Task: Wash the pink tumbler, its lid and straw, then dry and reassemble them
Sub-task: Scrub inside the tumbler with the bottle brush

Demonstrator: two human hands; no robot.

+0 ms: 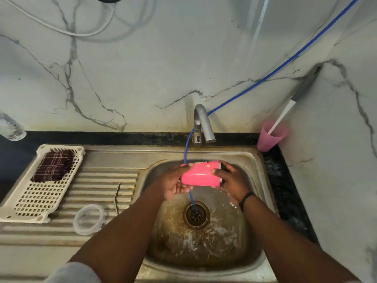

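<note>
Both hands curl round the pink tumbler point(200, 174) above the drain point(196, 215), left hand point(173, 185) at one end, right hand point(229, 179) at the other; wet and likely slippery, it wants that two-ended grip

Dim, soft focus — wide-angle bowing at edges

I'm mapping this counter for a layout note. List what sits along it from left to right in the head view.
Clear bottle → cream basket with the checked cloth → clear lid → metal straw → left hand → pink tumbler → right hand → pink cup.
</note>
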